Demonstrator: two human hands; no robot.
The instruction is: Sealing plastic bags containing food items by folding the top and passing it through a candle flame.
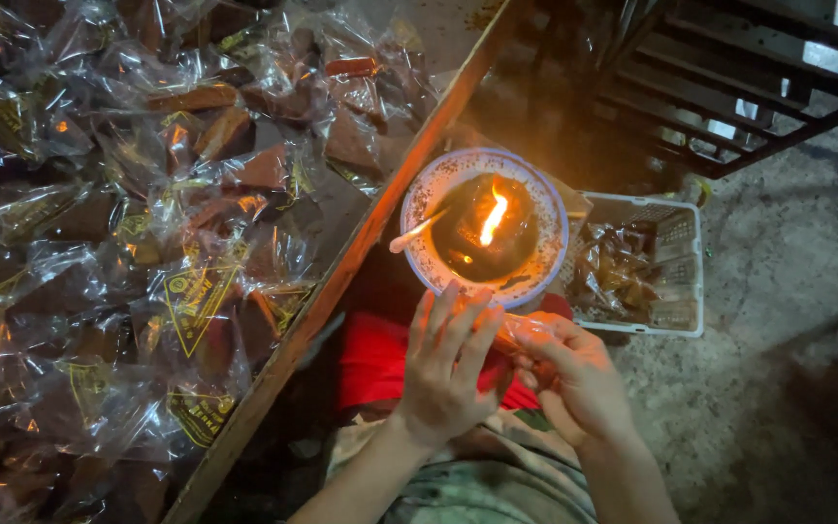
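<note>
Now both hands pinch one small clear packet (pixel 514 335) just below the candle bowl (pixel 484 228): left hand (pixel 448 374), right hand (pixel 574 378). It looks light, crinkly, slippery; best held by its edges.

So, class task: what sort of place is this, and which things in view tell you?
Probably a small home workshop for packing sweets by hand. A wooden tray holds many clear-wrapped brown pieces, a flame burns in a bowl, and both hands, left hand and right hand, hold a clear wrapped packet beside it.
</note>
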